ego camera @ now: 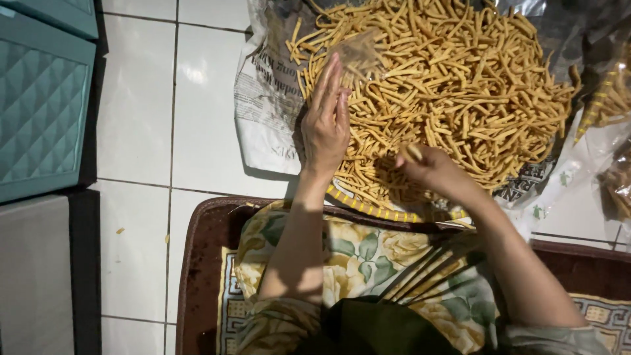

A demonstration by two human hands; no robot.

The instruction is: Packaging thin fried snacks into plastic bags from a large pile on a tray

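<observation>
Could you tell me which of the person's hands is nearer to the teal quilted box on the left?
The left hand. It rests at the near edge of the snack sticks, across the white tiles from the teal quilted box. The right hand lies farther away, beyond the left.

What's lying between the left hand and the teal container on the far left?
In the head view, only newspaper edge and bare white floor tiles lie between the left hand and the teal container; no snack sticks there.
</observation>
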